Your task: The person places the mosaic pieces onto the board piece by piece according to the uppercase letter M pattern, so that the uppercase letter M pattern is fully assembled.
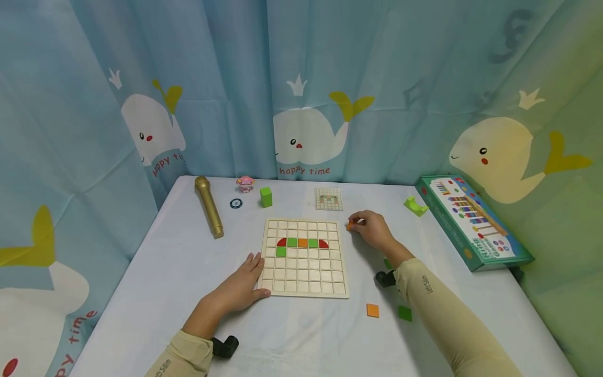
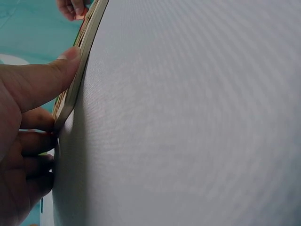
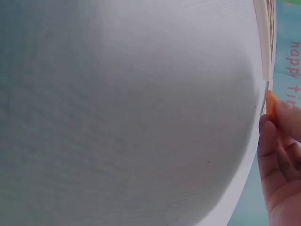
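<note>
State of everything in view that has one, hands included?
Left hand, touching the grid board.
Right hand, pinching an orange piece.
Grid board, flat, partly filled.
Orange piece, gripped, off the board.
Loose orange tile, flat.
Two green tiles, loose, one partly hidden.
Pattern card, flat.
Green block, upright.
Gold microphone, lying down.
Round disc, flat.
Game box, lying picture-side up.

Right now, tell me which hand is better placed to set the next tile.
Probably the right hand: it pinches an orange tile just beside the grid board. The left hand touches the board's near-left corner, showing no tile.
</note>
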Tool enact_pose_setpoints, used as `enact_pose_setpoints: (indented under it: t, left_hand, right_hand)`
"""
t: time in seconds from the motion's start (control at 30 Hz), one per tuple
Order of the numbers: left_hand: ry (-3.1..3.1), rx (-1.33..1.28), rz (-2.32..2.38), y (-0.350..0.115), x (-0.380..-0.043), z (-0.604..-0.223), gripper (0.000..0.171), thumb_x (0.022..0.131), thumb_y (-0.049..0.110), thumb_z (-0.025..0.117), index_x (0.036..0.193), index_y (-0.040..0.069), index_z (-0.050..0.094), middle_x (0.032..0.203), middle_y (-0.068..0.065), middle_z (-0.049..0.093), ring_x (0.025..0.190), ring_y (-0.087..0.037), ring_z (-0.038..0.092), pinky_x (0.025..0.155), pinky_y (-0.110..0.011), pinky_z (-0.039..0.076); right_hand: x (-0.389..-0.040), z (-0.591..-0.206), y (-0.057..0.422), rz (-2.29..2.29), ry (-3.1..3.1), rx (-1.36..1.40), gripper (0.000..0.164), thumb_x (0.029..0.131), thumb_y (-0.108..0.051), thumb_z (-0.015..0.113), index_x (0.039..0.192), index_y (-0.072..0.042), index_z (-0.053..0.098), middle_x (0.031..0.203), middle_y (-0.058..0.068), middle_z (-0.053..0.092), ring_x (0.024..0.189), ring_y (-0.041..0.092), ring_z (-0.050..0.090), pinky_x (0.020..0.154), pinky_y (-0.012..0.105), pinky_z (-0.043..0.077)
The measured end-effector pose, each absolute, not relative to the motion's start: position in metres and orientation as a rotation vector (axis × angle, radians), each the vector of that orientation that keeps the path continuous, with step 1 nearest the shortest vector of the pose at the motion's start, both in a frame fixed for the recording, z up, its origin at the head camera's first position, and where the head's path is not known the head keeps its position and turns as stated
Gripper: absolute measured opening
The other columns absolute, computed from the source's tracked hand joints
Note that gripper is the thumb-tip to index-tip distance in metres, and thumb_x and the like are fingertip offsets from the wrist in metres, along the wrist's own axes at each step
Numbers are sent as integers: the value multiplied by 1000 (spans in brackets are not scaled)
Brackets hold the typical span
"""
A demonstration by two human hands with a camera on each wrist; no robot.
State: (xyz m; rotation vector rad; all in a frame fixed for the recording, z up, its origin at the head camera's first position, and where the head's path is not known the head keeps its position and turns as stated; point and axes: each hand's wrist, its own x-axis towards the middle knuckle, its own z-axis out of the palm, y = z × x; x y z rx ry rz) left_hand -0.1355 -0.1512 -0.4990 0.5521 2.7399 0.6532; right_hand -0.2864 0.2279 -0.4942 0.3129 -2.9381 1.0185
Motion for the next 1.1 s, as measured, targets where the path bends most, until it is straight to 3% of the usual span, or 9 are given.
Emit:
enact_pose_setpoints:
  t: [0.4,1.1]
  left_hand:
    - [2741,549,645,-151,-135,-498,85,95,39,70,154,-8,30,164,-21,21,152,-36,14,119,-48,24]
    - [2737,561,661,-152,-135,-497,84,95,37,70,153,-9,31,163,-21,21,152,-37,14,119,-48,24]
  right_hand:
    - [-284,-487,222,1076,-2892,321,19,93,-2,71,111,-2,75,116,18,65,104,33,63,81,44,55]
    - [-276,-469,191,1152,-2813,495,19,91,2,72,110,0,76,112,18,69,98,33,68,80,41,58]
